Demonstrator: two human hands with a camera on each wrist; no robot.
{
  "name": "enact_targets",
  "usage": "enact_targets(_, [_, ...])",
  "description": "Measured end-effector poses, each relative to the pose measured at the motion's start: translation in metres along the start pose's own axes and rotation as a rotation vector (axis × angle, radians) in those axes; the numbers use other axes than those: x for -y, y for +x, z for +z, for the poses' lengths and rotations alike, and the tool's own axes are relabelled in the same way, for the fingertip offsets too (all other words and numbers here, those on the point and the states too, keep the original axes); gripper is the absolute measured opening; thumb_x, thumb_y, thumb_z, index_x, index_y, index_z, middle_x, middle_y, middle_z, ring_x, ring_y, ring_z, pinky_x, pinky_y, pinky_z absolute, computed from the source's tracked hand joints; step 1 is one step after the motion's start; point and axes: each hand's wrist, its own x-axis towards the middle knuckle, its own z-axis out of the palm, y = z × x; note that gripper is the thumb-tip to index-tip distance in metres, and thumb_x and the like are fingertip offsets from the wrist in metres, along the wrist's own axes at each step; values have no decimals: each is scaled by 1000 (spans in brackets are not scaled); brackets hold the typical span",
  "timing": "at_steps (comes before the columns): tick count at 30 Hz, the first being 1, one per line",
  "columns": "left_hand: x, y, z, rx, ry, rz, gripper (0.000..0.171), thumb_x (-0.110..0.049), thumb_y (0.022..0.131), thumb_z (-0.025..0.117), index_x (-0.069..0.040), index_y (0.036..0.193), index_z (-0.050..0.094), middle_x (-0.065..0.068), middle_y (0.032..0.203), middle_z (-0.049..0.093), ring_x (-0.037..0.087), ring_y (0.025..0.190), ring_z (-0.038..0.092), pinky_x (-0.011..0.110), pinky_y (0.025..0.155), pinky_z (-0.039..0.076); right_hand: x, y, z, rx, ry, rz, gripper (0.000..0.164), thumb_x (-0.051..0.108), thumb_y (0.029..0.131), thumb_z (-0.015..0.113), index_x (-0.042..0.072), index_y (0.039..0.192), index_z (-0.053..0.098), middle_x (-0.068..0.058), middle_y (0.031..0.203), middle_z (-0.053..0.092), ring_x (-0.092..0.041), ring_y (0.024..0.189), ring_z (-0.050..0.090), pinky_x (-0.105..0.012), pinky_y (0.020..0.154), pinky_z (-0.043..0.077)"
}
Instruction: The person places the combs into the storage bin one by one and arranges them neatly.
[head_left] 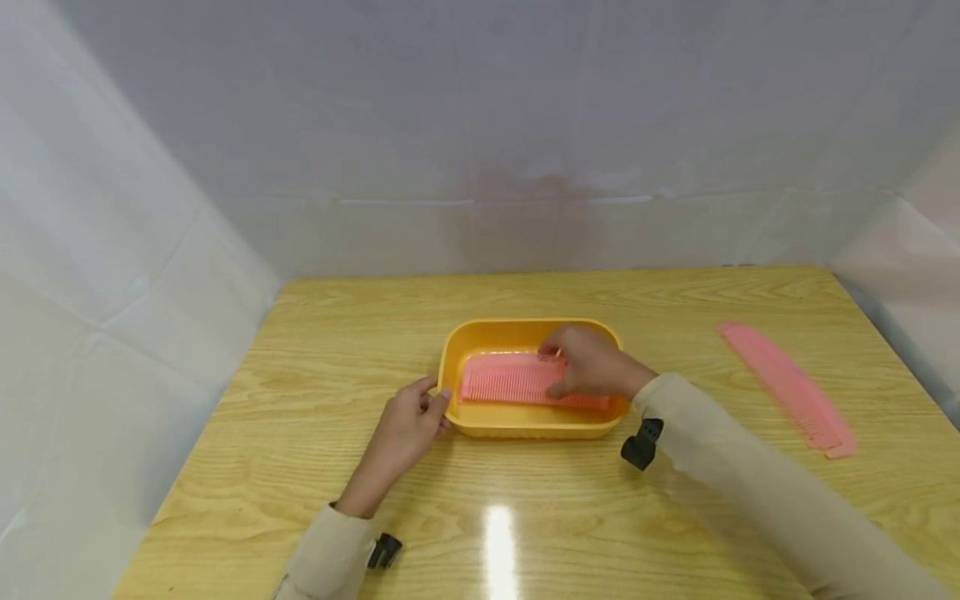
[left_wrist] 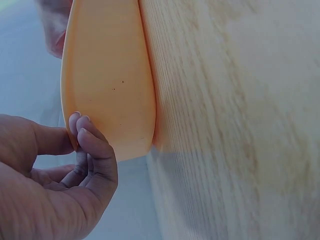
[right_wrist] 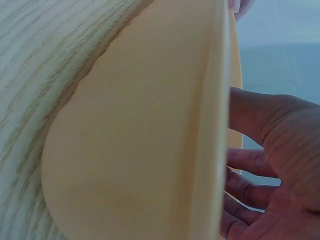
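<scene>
1. Head: mid-frame, a pink, fine-toothed comb (head_left: 495, 381) lay in a glossy, round-cornered yellow tray (head_left: 536, 432); my right hand (head_left: 590, 363) arched over it, whether pinching I couldn't tell.
2. Left wrist: lower left, my left hand (left_wrist: 57, 202) pinched the smooth tray's edge.
3. Right wrist: at right, my right hand curved behind the tray's pale wall.

A pink comb (head_left: 792, 387) lies slantwise on the right part of a wood-grained table (head_left: 337, 333), whose surface carries a bright streak of glare (head_left: 498, 550). Pale sheeting (head_left: 480, 125) stands around it on 3 sides.
</scene>
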Motion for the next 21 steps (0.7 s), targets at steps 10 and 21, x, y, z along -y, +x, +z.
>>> enact_targets(10, [0, -1, 0, 3, -8, -1, 47, -16, 107, 53, 9, 145, 46, 8, 82, 65, 22, 74, 67, 32, 65, 57, 1, 0, 5, 19, -22, 2, 56, 18, 77, 90, -7, 121, 68, -15, 117, 68, -29, 105, 61, -44, 95, 51])
enact_targets(21, [0, 1, 1, 1, -24, -1, 45, -16, 107, 53, 7, 145, 49, 9, 82, 65, 21, 73, 66, 33, 64, 56, 0, -1, 5, 31, -2, 20, 58, 20, 78, 90, -8, 123, 67, -16, 119, 67, -28, 105, 60, -43, 96, 51])
